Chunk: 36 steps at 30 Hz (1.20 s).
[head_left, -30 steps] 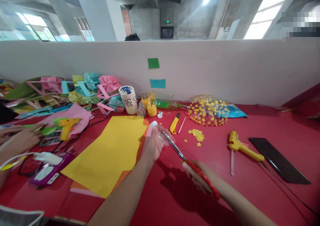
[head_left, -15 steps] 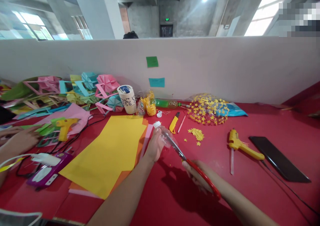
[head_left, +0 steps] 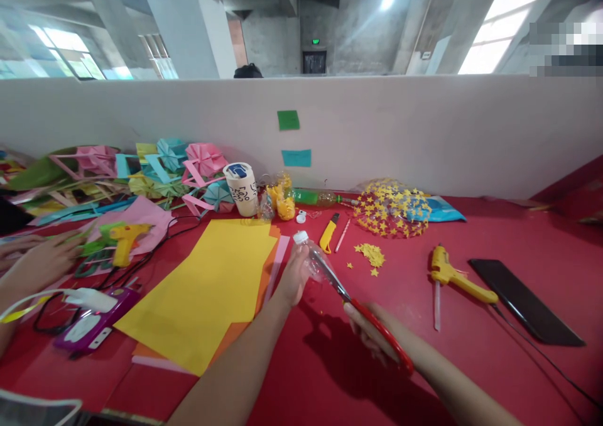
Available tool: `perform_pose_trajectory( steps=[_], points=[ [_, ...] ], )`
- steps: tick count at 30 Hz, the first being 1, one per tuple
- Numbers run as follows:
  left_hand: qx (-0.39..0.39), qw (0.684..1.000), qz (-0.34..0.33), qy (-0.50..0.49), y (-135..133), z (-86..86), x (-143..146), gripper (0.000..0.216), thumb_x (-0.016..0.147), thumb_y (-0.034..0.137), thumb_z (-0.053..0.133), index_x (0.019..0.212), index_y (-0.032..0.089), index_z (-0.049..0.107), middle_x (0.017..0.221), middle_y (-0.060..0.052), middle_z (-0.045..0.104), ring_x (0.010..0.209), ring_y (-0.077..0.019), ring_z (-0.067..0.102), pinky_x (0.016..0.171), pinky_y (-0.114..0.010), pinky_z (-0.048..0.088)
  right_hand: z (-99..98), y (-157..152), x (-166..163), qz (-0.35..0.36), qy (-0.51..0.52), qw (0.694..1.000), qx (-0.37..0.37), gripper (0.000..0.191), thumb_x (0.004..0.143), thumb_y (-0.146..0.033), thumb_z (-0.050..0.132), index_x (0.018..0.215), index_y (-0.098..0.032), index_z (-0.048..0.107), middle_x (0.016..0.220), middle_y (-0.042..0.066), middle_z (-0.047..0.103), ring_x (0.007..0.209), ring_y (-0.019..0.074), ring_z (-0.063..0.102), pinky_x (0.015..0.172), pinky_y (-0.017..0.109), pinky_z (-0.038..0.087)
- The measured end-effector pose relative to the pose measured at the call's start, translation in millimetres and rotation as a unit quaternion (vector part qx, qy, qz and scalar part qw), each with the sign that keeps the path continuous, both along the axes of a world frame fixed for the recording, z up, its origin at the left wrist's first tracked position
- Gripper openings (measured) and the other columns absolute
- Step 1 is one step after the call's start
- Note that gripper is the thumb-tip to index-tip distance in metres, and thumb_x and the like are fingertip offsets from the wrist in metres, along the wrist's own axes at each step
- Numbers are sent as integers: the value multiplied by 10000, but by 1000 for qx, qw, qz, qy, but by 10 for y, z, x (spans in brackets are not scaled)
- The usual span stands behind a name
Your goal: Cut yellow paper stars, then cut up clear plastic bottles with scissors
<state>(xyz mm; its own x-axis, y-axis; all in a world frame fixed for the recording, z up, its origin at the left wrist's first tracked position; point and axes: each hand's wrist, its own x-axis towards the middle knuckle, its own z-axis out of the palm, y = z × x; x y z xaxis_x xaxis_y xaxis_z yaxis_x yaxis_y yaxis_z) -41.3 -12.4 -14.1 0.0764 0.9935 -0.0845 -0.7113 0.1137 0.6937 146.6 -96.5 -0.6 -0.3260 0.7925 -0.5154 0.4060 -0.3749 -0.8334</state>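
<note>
My left hand [head_left: 294, 276] is closed round a small clear plastic bottle [head_left: 311, 254] with a white cap, held just above the red table [head_left: 471, 357]. My right hand [head_left: 372, 333] grips red-handled scissors [head_left: 362, 316]. Their metal blades point up-left and meet the bottle's side. A large yellow paper sheet [head_left: 211, 288] lies to the left of my left hand, over orange and pink sheets.
A yellow glue gun [head_left: 455, 276] and a black phone [head_left: 522, 300] lie at the right. Yellow paper stars [head_left: 372, 254], a yellow utility knife [head_left: 328, 232], a paper cup [head_left: 242, 188] and folded paper crafts [head_left: 164, 168] stand further back. Another person's hand [head_left: 40, 262] rests at the left by a second glue gun [head_left: 125, 240].
My left hand and the bottle have shifted slightly to the right and up. The scissors stay against the bottle. The other person's hand at the left has moved a little.
</note>
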Motion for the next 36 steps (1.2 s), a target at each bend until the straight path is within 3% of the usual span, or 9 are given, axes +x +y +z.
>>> perform_pose_trajectory(
  steps=[5,13,19,29,36],
  points=[
    [15,999,-32,-1,-30,-55,56,217,820,355,698,949,198,622,884,-20,691,881,-180,665,872,-313,478,-37,0,-10,-14,23,1000,-2,598,831,-801,410,720,-214,455,412,-110,368,286,57,349,292,156,341],
    [7,1000,-29,3,-15,-65,51,245,815,359,704,977,201,610,868,-17,692,912,-197,674,899,-335,475,46,9,-77,-23,-31,999,4,578,821,-777,446,647,-227,416,365,-110,345,254,61,322,264,165,304],
    [7,1000,-30,6,-28,-48,50,209,834,343,687,961,204,596,923,-27,699,982,-199,663,916,-322,465,88,12,-67,-30,-15,999,19,626,746,-826,503,611,-222,406,373,-105,350,277,42,313,286,157,261],
    [31,999,-44,3,-31,-67,48,227,839,368,683,973,202,604,898,-23,689,958,-195,660,915,-323,461,28,-6,-61,-24,24,999,-20,641,745,-860,427,686,-222,429,383,-120,347,266,43,302,284,153,323],
    [54,996,-58,40,-61,-95,52,275,863,399,648,1045,197,606,987,-44,694,966,-205,653,919,-355,461,4,5,-52,-26,29,999,-19,594,792,-811,433,694,-225,430,387,-113,359,261,54,331,270,153,337]
  ],
)
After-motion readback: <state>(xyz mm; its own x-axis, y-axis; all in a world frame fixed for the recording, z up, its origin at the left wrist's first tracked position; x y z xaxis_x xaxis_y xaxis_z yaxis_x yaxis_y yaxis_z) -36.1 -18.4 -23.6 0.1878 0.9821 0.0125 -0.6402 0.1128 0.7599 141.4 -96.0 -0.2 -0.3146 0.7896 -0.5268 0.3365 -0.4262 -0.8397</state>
